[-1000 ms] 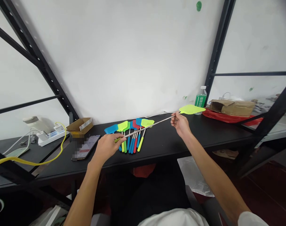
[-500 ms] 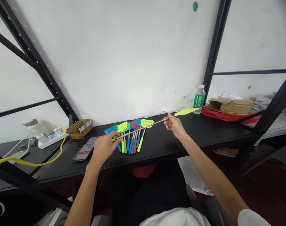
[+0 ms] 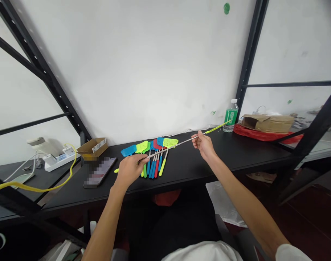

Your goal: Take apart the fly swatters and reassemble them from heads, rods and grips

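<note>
Both hands hold one extended fly swatter (image 3: 179, 144) above the black tabletop. Its thin metal rod slants up to the right, and its yellow-green head shows edge-on near the bottle. My left hand (image 3: 130, 168) is closed round the rod's lower end, with the yellow-green handle tip sticking out to its left. My right hand (image 3: 204, 145) pinches the rod just below the head. Beneath the rod lies a fanned row of several fly swatters (image 3: 156, 165) in blue, green, red and yellow-green, heads toward the wall. My left hand hides some of their handles.
A phone (image 3: 101, 172) lies left of my left hand, with an open cardboard box (image 3: 92, 148) behind it. A power strip (image 3: 60, 161) and yellow cable (image 3: 71, 170) are farther left. At right stand a water bottle (image 3: 231, 116) and a torn carton (image 3: 267, 123) beside a black frame post.
My left hand has slid right along the rod, so the handle tip now protrudes behind it. The swatter's head has rotated from slightly flat to edge-on. My right hand has shifted slightly right.
</note>
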`<state>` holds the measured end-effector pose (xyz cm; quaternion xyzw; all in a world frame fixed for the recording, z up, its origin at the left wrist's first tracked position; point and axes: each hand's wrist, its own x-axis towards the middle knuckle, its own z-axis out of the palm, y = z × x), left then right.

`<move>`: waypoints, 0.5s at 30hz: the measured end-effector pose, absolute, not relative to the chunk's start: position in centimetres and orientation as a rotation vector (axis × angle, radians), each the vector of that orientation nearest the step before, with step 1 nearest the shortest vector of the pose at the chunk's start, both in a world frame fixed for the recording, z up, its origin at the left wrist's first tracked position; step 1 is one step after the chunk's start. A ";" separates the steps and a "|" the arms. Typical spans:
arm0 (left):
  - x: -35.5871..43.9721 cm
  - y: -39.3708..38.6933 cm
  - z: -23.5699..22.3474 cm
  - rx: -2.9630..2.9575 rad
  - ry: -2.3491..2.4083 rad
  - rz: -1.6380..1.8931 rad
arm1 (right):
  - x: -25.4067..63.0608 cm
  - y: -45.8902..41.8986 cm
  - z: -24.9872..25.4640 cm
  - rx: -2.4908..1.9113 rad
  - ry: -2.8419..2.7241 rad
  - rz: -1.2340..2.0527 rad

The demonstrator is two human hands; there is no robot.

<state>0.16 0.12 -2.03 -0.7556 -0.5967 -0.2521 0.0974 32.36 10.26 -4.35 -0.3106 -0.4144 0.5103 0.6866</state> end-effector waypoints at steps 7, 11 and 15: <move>0.9 -0.3 -1.6 -2.335 -1.786 -0.584 | 32.7 10.6 -4.3 -0.652 -0.911 1.099; 0.8 -0.5 -1.2 -2.405 -1.814 -0.600 | 32.8 10.6 -4.3 -0.643 -0.929 1.097; 0.6 -0.5 -1.3 -2.586 -1.777 -0.697 | 32.9 10.4 -4.2 -0.661 -0.924 1.086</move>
